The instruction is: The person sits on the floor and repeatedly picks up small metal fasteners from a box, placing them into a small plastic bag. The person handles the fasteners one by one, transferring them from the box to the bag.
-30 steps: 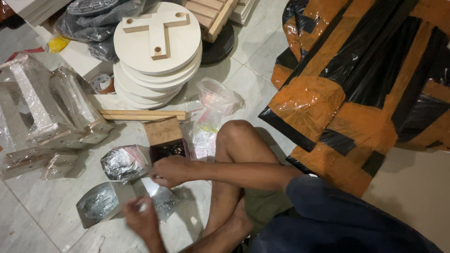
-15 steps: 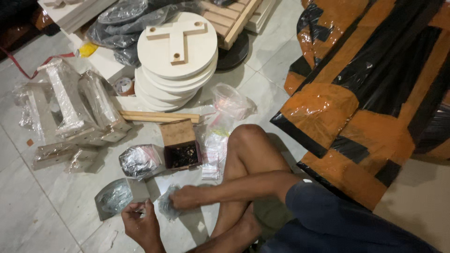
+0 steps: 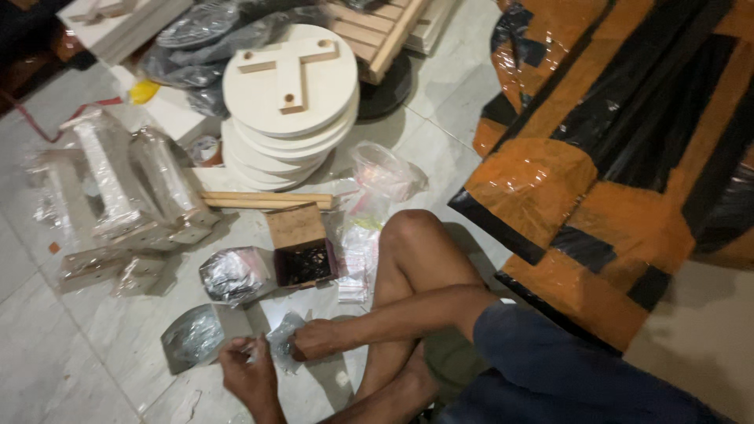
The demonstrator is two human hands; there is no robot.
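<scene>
Down on the tiled floor (image 3: 94,353), the right hand (image 3: 318,339) pinches a small clear bag (image 3: 281,339), its fingers (image 3: 298,349) closed on the bag's right edge. Just beside it, the left hand (image 3: 247,373) has its fingers narrowed around something small, too blurred to tell. An open box (image 3: 302,263) lies near, above them.

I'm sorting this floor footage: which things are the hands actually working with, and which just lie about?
In hand:
left hand
right hand
small clear plastic bag between them

Lying about:
open cardboard box
stack of round white boards
wooden sticks
orange-and-black wrapped bundle
</scene>
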